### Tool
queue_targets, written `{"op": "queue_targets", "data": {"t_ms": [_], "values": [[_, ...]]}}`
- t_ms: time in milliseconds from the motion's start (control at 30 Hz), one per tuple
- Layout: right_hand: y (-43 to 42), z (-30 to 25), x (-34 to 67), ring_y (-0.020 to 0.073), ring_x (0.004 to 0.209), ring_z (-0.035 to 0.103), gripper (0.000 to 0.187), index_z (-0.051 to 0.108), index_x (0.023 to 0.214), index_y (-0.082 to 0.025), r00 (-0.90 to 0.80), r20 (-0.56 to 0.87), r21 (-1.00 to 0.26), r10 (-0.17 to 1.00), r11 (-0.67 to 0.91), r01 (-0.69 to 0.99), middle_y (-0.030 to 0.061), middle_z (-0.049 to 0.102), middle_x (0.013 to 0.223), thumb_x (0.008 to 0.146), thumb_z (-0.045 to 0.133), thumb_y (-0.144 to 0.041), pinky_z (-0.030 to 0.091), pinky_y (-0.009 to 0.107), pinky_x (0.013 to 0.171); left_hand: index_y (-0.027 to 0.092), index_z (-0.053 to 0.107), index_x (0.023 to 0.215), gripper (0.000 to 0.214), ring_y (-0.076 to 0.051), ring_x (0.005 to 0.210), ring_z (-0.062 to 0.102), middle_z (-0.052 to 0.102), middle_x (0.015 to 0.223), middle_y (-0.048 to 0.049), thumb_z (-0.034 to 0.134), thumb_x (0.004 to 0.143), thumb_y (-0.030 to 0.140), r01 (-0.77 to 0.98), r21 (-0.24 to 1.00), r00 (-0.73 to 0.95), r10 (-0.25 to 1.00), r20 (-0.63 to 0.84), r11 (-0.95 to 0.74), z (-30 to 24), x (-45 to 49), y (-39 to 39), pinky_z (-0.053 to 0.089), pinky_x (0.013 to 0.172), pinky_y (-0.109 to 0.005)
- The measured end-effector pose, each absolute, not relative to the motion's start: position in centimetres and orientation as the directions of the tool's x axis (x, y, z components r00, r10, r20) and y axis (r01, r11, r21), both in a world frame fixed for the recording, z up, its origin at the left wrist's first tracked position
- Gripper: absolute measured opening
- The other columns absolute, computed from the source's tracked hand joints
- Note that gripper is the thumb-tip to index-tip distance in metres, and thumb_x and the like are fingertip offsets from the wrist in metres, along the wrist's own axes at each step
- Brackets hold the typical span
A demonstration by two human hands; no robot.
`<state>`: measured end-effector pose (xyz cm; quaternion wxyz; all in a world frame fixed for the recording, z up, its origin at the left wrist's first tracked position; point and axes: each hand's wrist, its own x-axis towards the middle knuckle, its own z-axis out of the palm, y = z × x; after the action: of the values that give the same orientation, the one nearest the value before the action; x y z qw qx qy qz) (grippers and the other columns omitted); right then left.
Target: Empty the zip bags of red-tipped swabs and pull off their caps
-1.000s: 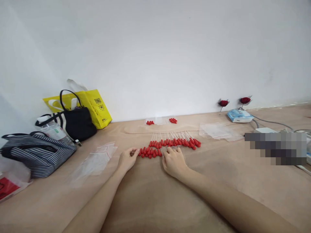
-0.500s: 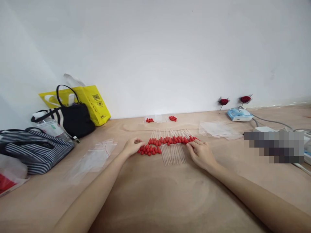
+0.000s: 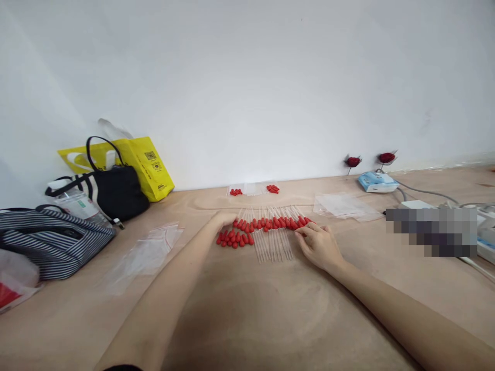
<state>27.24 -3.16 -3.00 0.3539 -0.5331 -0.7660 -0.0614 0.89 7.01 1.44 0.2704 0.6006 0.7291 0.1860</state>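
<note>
A row of clear glass droppers with red rubber bulbs (image 3: 273,223) lies across the wooden table (image 3: 247,309). A small heap of loose red bulbs (image 3: 234,239) sits just left of the glass tubes (image 3: 273,246). My left hand (image 3: 221,220) reaches over the left end of the row, fingers curled down at the tubes there; what they hold is hidden. My right hand (image 3: 318,244) rests at the right end of the row, fingertips pinched at the last red bulb.
Clear zip bags (image 3: 149,251) lie at the left, more clear bags (image 3: 342,206) at the right. A striped bag (image 3: 50,239), a black bag (image 3: 116,190) and a yellow bag (image 3: 149,165) stand at the left wall. Small packets with red bulbs (image 3: 253,190) lie at the back. Cables and a power strip (image 3: 479,226) occupy the right.
My left hand has moved forward from the loose bulbs to the row's left end. My right hand shifted from the tubes' middle to the row's right end.
</note>
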Motion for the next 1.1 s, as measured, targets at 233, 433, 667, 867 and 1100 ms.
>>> {"op": "queue_targets", "data": {"t_ms": [233,433,667,867,1100], "values": [[-3.3,-3.1,27.1,0.0138,0.067,0.055,0.020,0.062,0.079,-0.020,-0.181,0.614,-0.285,0.768,0.431,0.856,0.0018,0.062,0.073,0.080,0.043,-0.024,0.030,0.030,0.067,0.012,0.059,0.067,0.022,-0.018,0.071,0.056,0.059,0.068,-0.0024,0.050,0.078,0.029,0.860,0.482,-0.128,0.985,-0.116,0.169,4.5,0.2,5.2,0.043,0.062,-0.028],[-3.6,-3.1,26.7,0.0159,0.073,0.055,0.019,0.061,0.087,-0.020,-0.182,0.727,-0.257,0.662,0.507,0.823,0.0041,0.060,0.077,0.080,0.044,-0.023,0.034,0.032,0.070,0.016,0.056,0.069,0.016,-0.016,0.066,0.054,0.058,0.063,-0.0002,0.047,0.074,0.027,0.900,0.435,-0.013,0.994,0.111,-0.037,5.4,1.4,-0.4,0.036,0.056,-0.024],[-5.9,-1.5,24.6,0.0201,0.097,0.049,0.032,0.054,0.108,-0.021,-0.454,0.806,0.043,0.379,0.728,0.684,0.0071,0.059,0.103,0.078,0.053,-0.033,0.030,0.040,0.088,0.017,0.048,0.076,0.014,-0.015,0.067,0.052,0.055,0.073,-0.0039,0.035,0.081,0.018,0.747,0.177,0.526,0.732,0.433,-0.641,0.2,4.3,-7.9,0.041,0.061,-0.027],[-5.9,-2.5,23.3,0.0108,0.070,0.053,0.012,0.061,0.085,-0.022,-0.524,0.799,0.103,0.296,0.790,0.604,-0.0040,0.059,0.059,0.080,0.050,-0.020,0.023,0.042,0.093,0.015,0.052,0.083,0.015,-0.017,0.076,0.052,0.057,0.079,-0.0061,0.038,0.084,0.020,0.675,0.091,0.564,0.592,0.576,-0.732,-1.6,4.7,-7.6,0.043,0.069,-0.030],[-5.8,-3.0,23.1,0.0108,0.067,0.050,0.014,0.061,0.084,-0.019,-0.501,0.811,0.087,0.302,0.784,0.614,-0.0028,0.057,0.056,0.079,0.048,-0.016,0.028,0.039,0.088,0.020,0.059,0.088,0.017,-0.017,0.092,0.053,0.064,0.093,-0.0028,0.044,0.084,0.025,0.646,0.082,0.555,0.540,0.632,-0.759,-1.8,4.3,-6.6,0.038,0.082,-0.035]]}}
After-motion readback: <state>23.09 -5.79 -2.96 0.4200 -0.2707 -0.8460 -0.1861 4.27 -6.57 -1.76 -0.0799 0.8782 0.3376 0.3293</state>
